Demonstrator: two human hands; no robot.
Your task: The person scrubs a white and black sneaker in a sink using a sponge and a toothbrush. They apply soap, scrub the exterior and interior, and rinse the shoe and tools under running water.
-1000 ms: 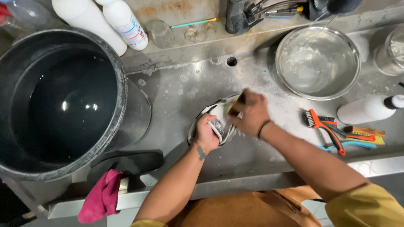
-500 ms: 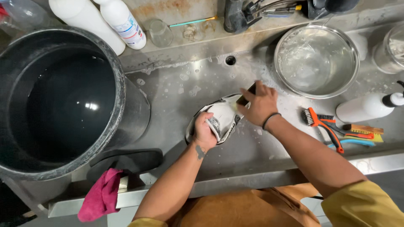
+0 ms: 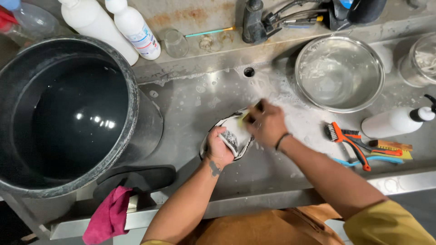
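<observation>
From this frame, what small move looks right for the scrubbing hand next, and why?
Probably another stroke of the sponge along the white shoe. The right hand presses it on the shoe's far end, the left hand grips the near end, and suds cover the sink.

A wet, soap-flecked stainless steel sink basin fills the view, with a round drain hole near its back wall. Behind runs a rust-stained steel ledge carrying a dark metal tap fitting — hoses attached. Light glints off the metal — brightest on the raised front rim.
</observation>
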